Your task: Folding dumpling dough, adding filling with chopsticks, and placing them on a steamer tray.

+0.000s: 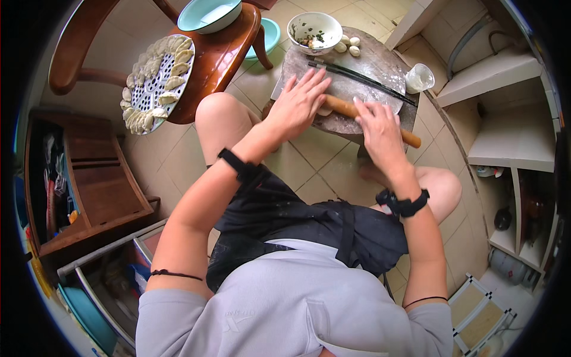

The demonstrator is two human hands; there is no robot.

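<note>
A wooden rolling pin (341, 106) lies slanted across a floured board (357, 91) on a small round stool. My left hand (298, 101) is laid flat over its left end, fingers straight and apart, hiding that end. With bent fingers, my right hand (380, 127) holds the pin further right, and the bare right end sticks out beyond it. Part of a flat piece of dough (324, 110) shows under the pin beside my left hand. Black chopsticks (366, 81) rest just beyond the pin. Several small dough balls (354, 46) sit at the far side.
A white bowl with filling (314, 32) stands at the stool's far edge, and a cup with white residue (419, 78) at its right. On the wooden chair (232, 58), left, are a perforated tray of dumplings (156, 91) and a light-blue basin (209, 15). Shelves (513, 138) line the right.
</note>
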